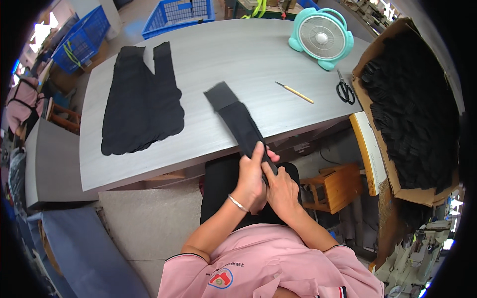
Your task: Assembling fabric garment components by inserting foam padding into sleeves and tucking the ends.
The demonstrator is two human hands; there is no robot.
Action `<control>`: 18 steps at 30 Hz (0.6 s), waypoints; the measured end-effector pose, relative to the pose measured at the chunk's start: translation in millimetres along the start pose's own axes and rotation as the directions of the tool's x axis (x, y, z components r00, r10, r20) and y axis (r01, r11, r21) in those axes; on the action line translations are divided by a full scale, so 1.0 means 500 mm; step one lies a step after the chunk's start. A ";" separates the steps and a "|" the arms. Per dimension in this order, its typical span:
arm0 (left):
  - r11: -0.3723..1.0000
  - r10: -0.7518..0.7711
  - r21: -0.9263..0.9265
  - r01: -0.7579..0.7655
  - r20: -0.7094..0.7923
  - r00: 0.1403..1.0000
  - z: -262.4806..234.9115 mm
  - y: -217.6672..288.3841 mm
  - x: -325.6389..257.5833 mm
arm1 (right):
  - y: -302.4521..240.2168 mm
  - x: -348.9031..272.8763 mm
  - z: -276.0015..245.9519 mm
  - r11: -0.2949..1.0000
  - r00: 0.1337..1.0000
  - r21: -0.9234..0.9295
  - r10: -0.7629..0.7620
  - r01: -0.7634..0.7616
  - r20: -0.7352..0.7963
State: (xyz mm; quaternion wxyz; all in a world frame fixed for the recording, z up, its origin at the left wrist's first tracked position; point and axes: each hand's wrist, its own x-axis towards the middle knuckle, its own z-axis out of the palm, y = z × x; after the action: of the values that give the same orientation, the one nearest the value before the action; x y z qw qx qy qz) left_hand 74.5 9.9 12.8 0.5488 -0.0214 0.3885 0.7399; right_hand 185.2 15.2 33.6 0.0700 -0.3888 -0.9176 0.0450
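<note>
A long black fabric strip (pixel 239 124) with a greyer band at its far end stretches from my hands over the table's near edge. My left hand (pixel 252 174) is closed round its near part, thumb laid along the top. Close beside it, my right hand (pixel 282 191) pinches the strip's near end, its fingers touching the left hand. The very end of the fabric is hidden between my hands. To the left on the table lies a flat stack of black fabric pieces (pixel 141 104) with scalloped edges.
On the grey table (pixel 208 54) stand a turquoise fan (pixel 322 38), a thin yellow-handled tool (pixel 296 93) and black-handled scissors (pixel 344 90). A cardboard box (pixel 370 94) heaped with black fabric pieces (pixel 410 109) is at the right. A wooden stool (pixel 335 188) sits below. Blue crates (pixel 179 15) lie beyond.
</note>
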 end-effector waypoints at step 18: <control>0.999 -0.013 0.054 0.004 0.161 0.987 -0.012 -0.060 0.002 | 0.021 0.027 0.018 0.993 0.997 0.098 0.071 -0.073 0.021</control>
State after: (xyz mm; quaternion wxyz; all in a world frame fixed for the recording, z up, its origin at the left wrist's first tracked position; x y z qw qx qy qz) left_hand 96.6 9.8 -8.6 0.5820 0.0516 0.3622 0.7263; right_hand 181.9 32.2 24.4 0.0796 -0.4172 -0.9002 0.0962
